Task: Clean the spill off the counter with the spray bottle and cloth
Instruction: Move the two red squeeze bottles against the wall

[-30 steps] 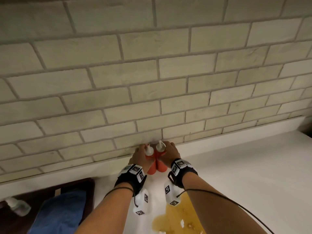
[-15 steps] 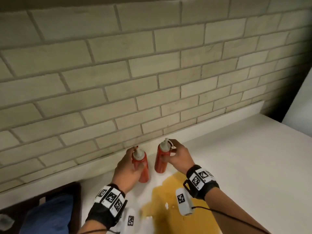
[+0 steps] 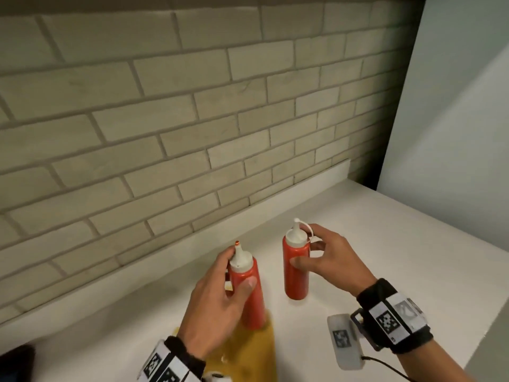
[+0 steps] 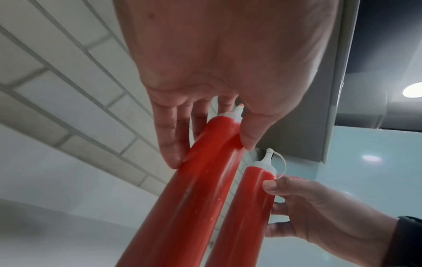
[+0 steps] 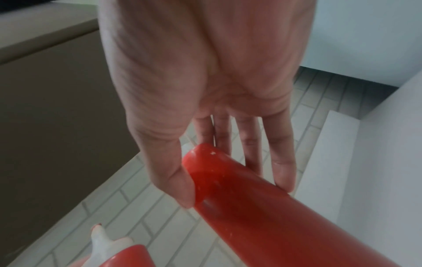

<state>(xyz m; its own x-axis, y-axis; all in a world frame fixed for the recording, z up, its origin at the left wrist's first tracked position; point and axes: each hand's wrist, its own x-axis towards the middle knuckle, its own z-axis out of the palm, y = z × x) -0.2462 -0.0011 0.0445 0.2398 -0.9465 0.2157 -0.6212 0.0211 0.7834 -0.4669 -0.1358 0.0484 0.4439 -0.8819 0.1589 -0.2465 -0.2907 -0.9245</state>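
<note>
Two red squeeze bottles with white caps stand upright over the white counter [image 3: 385, 244]. My left hand [image 3: 237, 271] grips the left bottle [image 3: 248, 299] between thumb and fingers; its nozzle is uncapped. My right hand [image 3: 307, 248] grips the right bottle [image 3: 296, 274], whose cap tether loops by my fingers. A yellow spill [image 3: 248, 354] lies on the counter just below the left bottle. In the left wrist view my left hand [image 4: 210, 155] holds its bottle [image 4: 194, 189] beside the right bottle [image 4: 246, 207]. In the right wrist view my right hand [image 5: 235, 193] holds its bottle [image 5: 262, 207]. No spray bottle or cloth is in view.
A pale brick wall [image 3: 192, 119] with a low white ledge backs the counter. A tall white panel [image 3: 454, 119] closes the counter's right end. A dark tray corner [image 3: 16, 359] shows at the lower left.
Both hands have drawn the red bottles away from the wall and to the right, and the bottles now stand farther apart. The view has swung right, losing the tray with the blue cloth.
</note>
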